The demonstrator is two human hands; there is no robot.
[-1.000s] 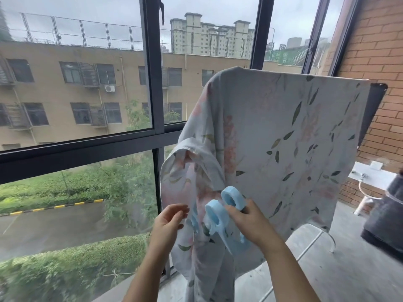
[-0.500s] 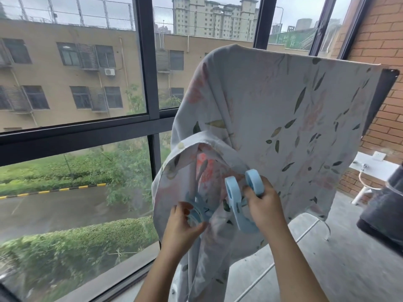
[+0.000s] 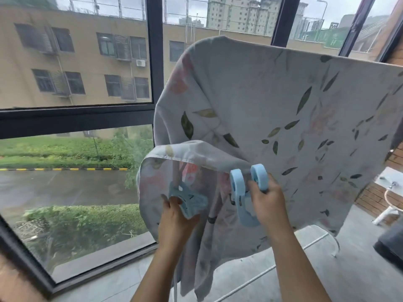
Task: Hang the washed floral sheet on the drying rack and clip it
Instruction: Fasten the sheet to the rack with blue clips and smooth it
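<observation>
The pale floral sheet (image 3: pixel 272 101) hangs draped over the drying rack, which it mostly hides; a thin upright rack pole (image 3: pixel 175 171) shows under a lifted fold at the sheet's left end. My left hand (image 3: pixel 174 216) grips a light blue clip (image 3: pixel 192 202) by that pole, under the fold. My right hand (image 3: pixel 269 205) holds a second, larger light blue clip (image 3: pixel 244 192) by its two looped handles, against the sheet just right of the fold.
A dark-framed window (image 3: pixel 155 62) stands directly behind the sheet. White rack legs (image 3: pixel 333 243) rest on the grey floor at the right. A brick wall (image 3: pixel 392 162) with a white fixture (image 3: pixel 390 186) closes the right side; a dark object (image 3: pixel 390 243) lies at the lower right.
My left hand has gone from empty and open to gripping a blue clip under the sheet's fold. Both hands and the right clip rose a little, and the fold lifted.
</observation>
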